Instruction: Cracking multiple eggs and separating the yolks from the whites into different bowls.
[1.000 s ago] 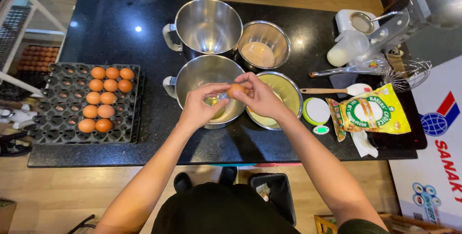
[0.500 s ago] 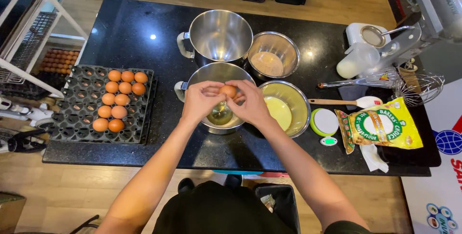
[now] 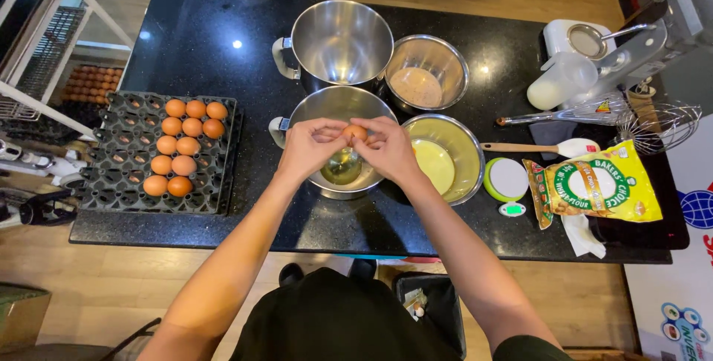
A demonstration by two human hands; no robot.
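Your left hand and right hand grip one brown egg between the fingertips, above the steel bowl holding clear egg white on the bench. Uneven thumb pressure could probably drop shell fragments or yolk into it.

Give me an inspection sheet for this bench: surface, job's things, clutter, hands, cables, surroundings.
Surface: black counter, glossy, light glare on it.
Job's things: brown egg held over a steel bowl with clear liquid in it; dark egg tray with nine eggs to the left.
Clutter: tall steel pot, bowl of pale batter, bowl of yellow liquid, whisk, spatula, yellow bag, white jug.
Hands: left hand and right hand both grip the egg.
Cables: nothing seen.
Surroundings: wooden floor, bin below the counter.
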